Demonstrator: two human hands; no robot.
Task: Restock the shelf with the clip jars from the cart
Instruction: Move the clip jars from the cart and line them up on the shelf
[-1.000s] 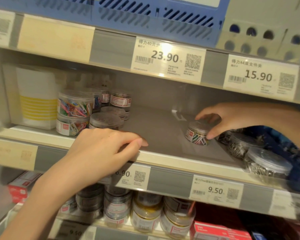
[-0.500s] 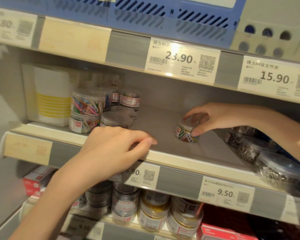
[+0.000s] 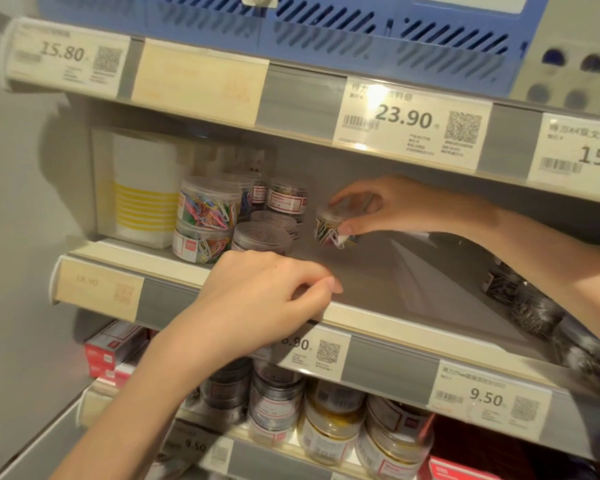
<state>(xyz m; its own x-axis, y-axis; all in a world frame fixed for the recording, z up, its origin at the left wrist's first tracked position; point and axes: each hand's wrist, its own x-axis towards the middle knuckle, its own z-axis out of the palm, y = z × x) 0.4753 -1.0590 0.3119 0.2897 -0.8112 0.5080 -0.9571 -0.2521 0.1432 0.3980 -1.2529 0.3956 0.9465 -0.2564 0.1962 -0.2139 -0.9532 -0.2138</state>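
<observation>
The right hand [image 3: 392, 206], pinching a small clip jar [image 3: 331, 228], has slid it leftward along the shelf [image 3: 412, 282] toward the stacked jars [image 3: 206, 223], while the curled left hand [image 3: 257, 303] stays on the shelf edge, holding nothing

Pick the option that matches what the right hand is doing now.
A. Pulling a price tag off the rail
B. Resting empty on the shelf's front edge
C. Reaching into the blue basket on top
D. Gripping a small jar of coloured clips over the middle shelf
D: the right hand grips the small jar of coloured clips by its lid, over the middle shelf, right of the stacked jars.
</observation>
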